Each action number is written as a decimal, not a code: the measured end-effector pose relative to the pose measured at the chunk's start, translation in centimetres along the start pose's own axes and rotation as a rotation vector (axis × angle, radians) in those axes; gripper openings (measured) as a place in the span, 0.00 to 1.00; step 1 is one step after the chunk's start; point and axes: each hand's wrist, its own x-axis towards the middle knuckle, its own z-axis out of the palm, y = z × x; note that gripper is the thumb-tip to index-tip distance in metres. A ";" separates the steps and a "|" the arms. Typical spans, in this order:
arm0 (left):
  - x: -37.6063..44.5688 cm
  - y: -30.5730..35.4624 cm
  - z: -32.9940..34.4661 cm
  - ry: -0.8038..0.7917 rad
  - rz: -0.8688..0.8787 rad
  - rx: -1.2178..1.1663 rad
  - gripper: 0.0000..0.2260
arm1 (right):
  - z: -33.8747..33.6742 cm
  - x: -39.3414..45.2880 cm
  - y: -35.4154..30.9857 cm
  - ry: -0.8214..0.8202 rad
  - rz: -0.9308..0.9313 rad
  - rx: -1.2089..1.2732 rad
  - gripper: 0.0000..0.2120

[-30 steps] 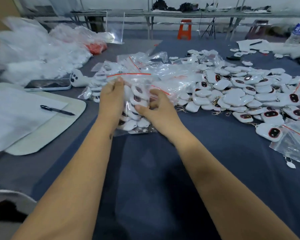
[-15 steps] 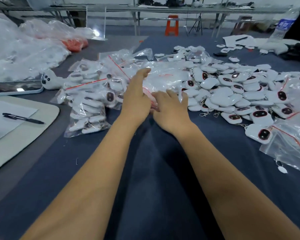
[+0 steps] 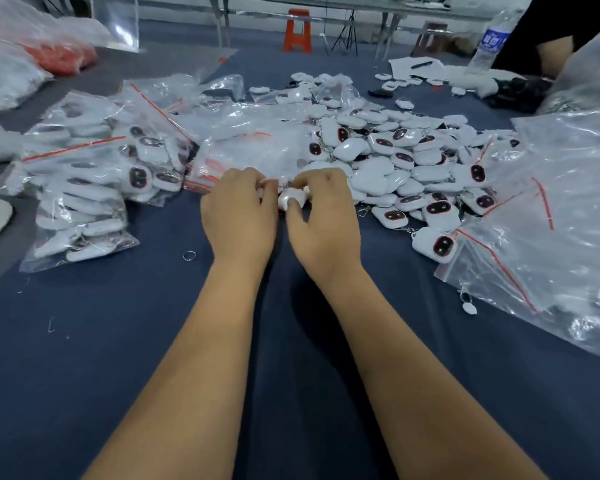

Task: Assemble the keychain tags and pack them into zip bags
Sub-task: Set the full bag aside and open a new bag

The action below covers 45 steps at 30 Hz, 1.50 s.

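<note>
My left hand (image 3: pixel 238 216) and my right hand (image 3: pixel 323 223) meet at the middle of the dark blue table, fingers curled. Between them they pinch one small white keychain tag (image 3: pixel 291 199), mostly hidden by the fingers. Just beyond lies a heap of loose white tags (image 3: pixel 406 157) with dark red-rimmed faces. A stack of empty zip bags (image 3: pixel 257 147) with red seals lies behind my hands. Filled zip bags (image 3: pixel 90 188) of tags lie to the left.
A loose metal ring (image 3: pixel 189 255) lies on the cloth left of my left wrist. Large clear bags (image 3: pixel 561 216) spread along the right. Another person's arm (image 3: pixel 551 50) and a water bottle (image 3: pixel 489 43) are at the far right. An orange stool (image 3: pixel 297 29) stands beyond the table.
The filled bag I held a second ago now lies at the left. Both hands moved right to the tag heap and now pinch a single white tag.
</note>
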 end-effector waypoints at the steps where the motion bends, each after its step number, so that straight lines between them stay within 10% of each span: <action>1: -0.6 0.5 -0.1 0.013 -0.074 -0.092 0.12 | 0.1 -0.2 -0.3 0.054 0.027 0.034 0.09; 5: -1.9 1.6 0.0 0.046 -0.350 -0.527 0.05 | 0.1 -0.4 -0.4 -0.021 0.244 0.297 0.02; 12: -1.4 1.5 -0.7 -0.332 -0.329 -0.867 0.12 | -0.9 0.1 1.1 -0.207 0.387 0.453 0.10; 45: -2.1 2.3 0.2 -0.319 -0.181 -0.623 0.10 | -1.7 0.2 1.6 -0.119 0.456 0.604 0.07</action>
